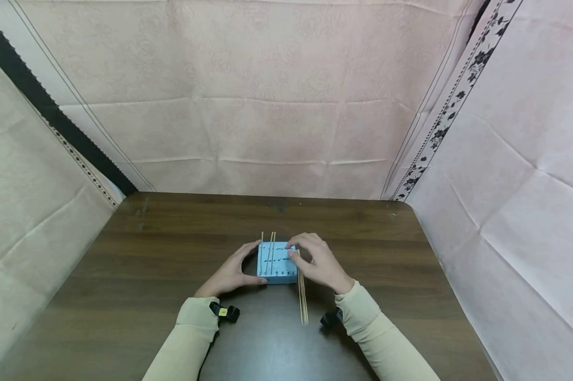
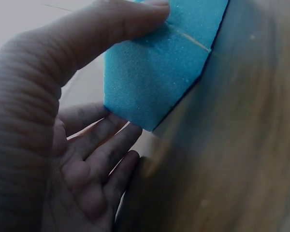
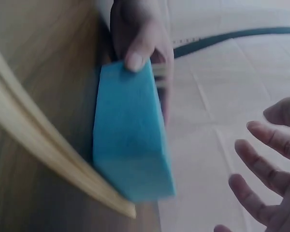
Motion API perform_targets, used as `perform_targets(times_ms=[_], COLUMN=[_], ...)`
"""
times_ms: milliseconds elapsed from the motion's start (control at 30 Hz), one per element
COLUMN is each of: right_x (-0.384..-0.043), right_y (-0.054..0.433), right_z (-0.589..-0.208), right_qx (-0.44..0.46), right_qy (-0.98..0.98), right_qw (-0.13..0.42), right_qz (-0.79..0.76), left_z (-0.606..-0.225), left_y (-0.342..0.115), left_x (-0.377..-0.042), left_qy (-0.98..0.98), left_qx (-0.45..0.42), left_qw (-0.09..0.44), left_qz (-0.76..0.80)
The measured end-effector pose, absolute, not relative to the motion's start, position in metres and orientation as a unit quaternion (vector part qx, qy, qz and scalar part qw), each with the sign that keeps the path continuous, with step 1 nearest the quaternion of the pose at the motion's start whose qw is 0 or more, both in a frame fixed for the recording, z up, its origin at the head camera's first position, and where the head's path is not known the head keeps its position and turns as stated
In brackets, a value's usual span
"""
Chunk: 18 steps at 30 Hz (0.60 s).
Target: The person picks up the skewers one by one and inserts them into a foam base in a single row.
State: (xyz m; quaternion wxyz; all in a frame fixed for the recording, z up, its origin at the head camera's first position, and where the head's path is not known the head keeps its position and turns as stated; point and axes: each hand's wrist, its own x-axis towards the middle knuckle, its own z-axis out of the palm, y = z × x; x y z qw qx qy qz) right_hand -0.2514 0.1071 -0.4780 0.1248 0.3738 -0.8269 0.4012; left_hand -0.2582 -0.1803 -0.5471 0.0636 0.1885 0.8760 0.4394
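A light blue foam block [image 1: 277, 278] with rows of dark marks on its top sits on the table. Three thin wooden sticks [image 1: 272, 243] stand upright in its left part. My left hand [image 1: 233, 271] grips the block from the left, with the thumb on its front face and the fingertips at its far left side, as the left wrist view shows on the blue foam [image 2: 140, 72]. Above the block's right edge is my right hand [image 1: 319, 262]. In the right wrist view its fingers [image 3: 261, 169] are spread and apart from the block, with nothing between them.
Several loose wooden sticks [image 1: 303, 296] lie together on the table beside the block's right side, pointing toward me. The brown wooden table [image 1: 139, 296] is bordered by pale cloth [image 1: 277, 121] at the back and both sides.
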Motion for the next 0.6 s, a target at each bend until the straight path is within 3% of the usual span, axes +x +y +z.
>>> perform_targets(times_ms=[233, 600], right_x=[-0.254, -0.251], right_y=[0.138, 0.151], right_z=[-0.495, -0.553], right_qx=[0.311, 0.2], right_qy=[-0.845, -0.881], right_qw=[0.126, 0.071], right_qz=[0.417, 0.422], left_z=[-0.543, -0.548], left_y=[-0.184, -0.187], left_x=[-0.257, -0.259], left_qy=[0.883, 0.886], left_qx=[0.176, 0.167], left_qw=[0.066, 0.069], left_qz=[0.43, 0.428])
